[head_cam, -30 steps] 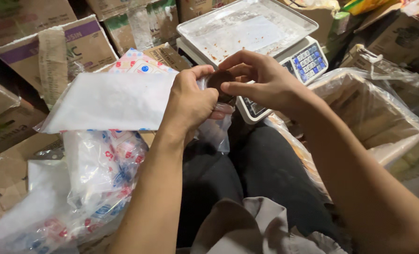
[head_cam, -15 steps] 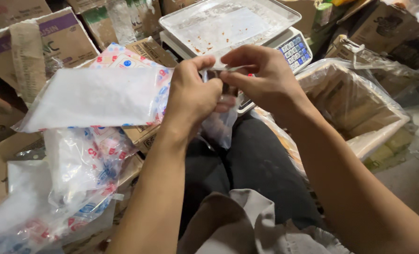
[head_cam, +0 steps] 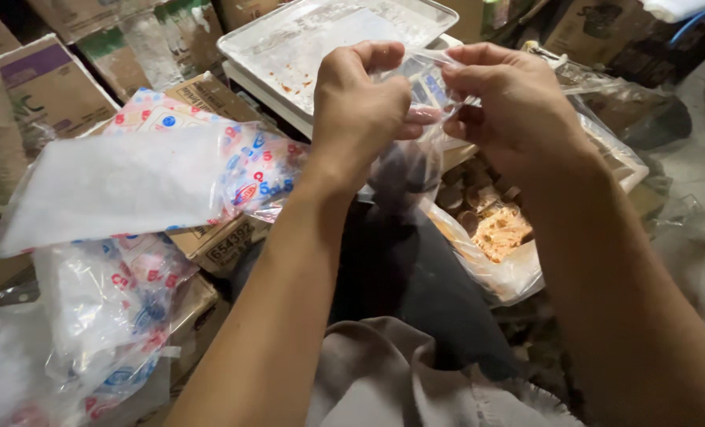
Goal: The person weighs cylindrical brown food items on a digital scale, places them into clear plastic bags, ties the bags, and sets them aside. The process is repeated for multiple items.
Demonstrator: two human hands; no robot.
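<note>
My left hand [head_cam: 360, 103] and my right hand [head_cam: 511, 103] are raised side by side, each pinching the top edge of a small clear plastic bag [head_cam: 412, 158] that hangs between them over my lap. A dark lump shows dimly through the bag's lower part; what it is I cannot tell. Behind the hands stands a weighing scale with a metal tray [head_cam: 289, 39] on top, its keypad mostly hidden by the bag and fingers.
A stack of flat plastic bags with red and blue print [head_cam: 131, 182] lies on cardboard boxes [head_cam: 210, 245] to my left. More printed bags [head_cam: 107, 308] pile below. An open bag-lined box of brown snack pieces [head_cam: 495, 221] sits at my right.
Both hands have lifted and drawn the small bag's mouth apart between them. The view has tilted, so the scale sits closer to the top.
</note>
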